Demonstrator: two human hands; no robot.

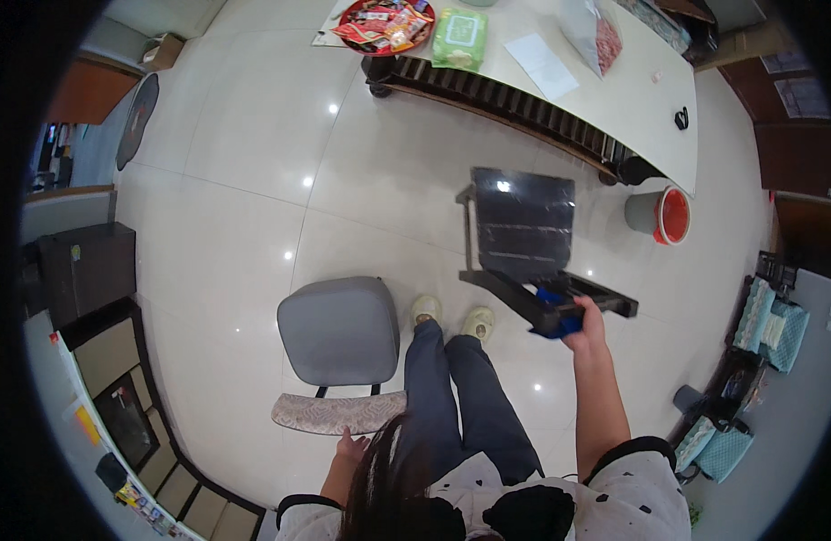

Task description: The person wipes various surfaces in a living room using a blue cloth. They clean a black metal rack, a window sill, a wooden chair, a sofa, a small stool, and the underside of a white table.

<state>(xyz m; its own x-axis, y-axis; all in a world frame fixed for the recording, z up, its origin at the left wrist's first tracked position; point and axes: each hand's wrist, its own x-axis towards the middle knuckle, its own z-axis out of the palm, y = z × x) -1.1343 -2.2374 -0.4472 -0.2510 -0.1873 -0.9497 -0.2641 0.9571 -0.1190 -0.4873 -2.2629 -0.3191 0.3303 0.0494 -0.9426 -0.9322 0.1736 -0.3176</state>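
Note:
A dark wooden chair (pixel 523 223) is gripped at its backrest by my right hand (pixel 584 328), with a blue cloth (pixel 557 324) bunched between the hand and the wood. Whether the chair's legs touch the floor cannot be told. To the left stands a chair with a grey padded seat (pixel 339 331) and a patterned cover over its backrest (pixel 337 412). My left hand (pixel 352 445) is at the lower edge of that backrest, its fingers apart; whether they touch the cover is unclear.
Ahead stands a white-topped table (pixel 648 115) with a red tray of packaged snacks (pixel 347 42), a green wipes pack (pixel 460 39), paper (pixel 542 66) and a plastic bag (pixel 591 34). A lined waste bin (pixel 645 215) stands near its right corner. Dark cabinets (pixel 87 270) are at left, cushioned seats (pixel 784 335) at right.

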